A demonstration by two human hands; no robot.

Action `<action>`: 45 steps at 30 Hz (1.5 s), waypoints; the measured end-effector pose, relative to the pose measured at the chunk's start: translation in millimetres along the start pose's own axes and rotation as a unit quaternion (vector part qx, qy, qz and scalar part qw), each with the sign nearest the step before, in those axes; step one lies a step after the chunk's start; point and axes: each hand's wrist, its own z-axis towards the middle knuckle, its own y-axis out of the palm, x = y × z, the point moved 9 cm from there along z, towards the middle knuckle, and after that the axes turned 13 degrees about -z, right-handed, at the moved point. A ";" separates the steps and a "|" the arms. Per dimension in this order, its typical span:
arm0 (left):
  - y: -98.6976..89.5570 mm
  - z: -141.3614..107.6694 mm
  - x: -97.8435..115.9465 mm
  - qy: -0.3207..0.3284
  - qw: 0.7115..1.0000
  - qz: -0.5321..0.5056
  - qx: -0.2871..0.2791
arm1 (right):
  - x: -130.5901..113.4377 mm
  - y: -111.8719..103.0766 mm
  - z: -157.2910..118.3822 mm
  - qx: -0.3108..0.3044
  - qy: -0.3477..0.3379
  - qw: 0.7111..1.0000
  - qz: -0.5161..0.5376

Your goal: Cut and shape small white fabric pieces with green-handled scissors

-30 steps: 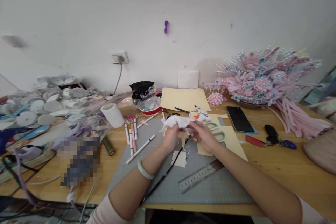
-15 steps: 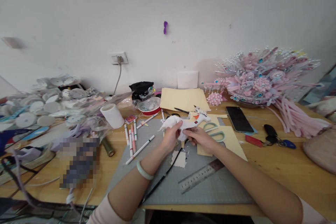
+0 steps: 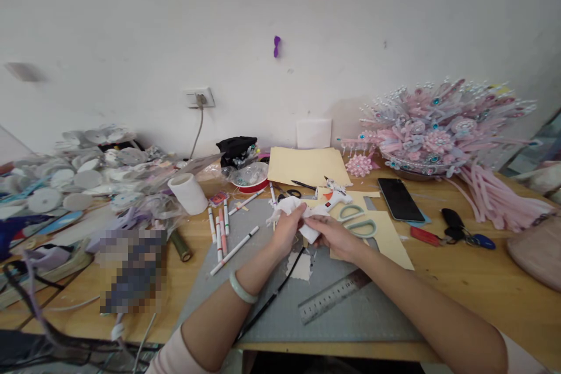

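A crumpled white tissue (image 3: 311, 234) is held between both hands above the grey cutting mat (image 3: 377, 321). My left hand (image 3: 287, 228) pinches its left side, with loose folds spreading out beyond the fingers. On the right side, my right hand (image 3: 337, 236) grips it with thumb and fingers, and the fingertips are partly hidden. Just behind the hands lies a white glue gun (image 3: 337, 198); its lower part is covered by the tissue and hands. Scissors with pale green handles (image 3: 362, 228) rest beside my right hand. A torn cream paper piece (image 3: 299, 266) lies below the hands.
A steel ruler (image 3: 331, 301) and a black cord (image 3: 272, 299) cross the mat. Several markers (image 3: 234, 250) and a tissue roll (image 3: 187, 193) are at left. Cream sheets (image 3: 309, 166) lie behind. A phone (image 3: 401, 198), keys (image 3: 453, 225) and a pink beaded headpiece (image 3: 433, 134) stand right.
The tissue has changed shape between my hands: its left folds look more bunched, and a flat corner now points down between the fingers. Both hands stay in nearly the same place.
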 end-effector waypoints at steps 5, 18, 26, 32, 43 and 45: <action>-9.9 3.5 0.9 0.020 0.998 0.048 0.036 | -6.3 -2.3 1.0 0.023 -0.031 0.996 -0.085; -16.0 10.2 15.8 0.067 0.992 -0.083 0.059 | -20.3 -43.8 4.8 0.080 -0.040 0.962 -0.257; -11.6 15.2 22.2 0.086 0.990 -0.109 0.011 | -24.8 -108.3 -5.2 0.119 0.065 0.759 -0.637; -13.4 18.6 22.1 0.091 0.993 -0.076 -0.001 | -23.2 -110.3 -16.3 0.039 0.073 0.702 -0.707; -28.8 28.3 57.7 0.184 0.979 0.081 0.041 | -24.2 -90.3 -27.6 -0.063 0.037 0.745 -0.663; -30.6 24.8 64.4 0.197 0.974 0.097 0.062 | -23.5 -83.5 -32.8 -0.100 0.028 0.776 -0.622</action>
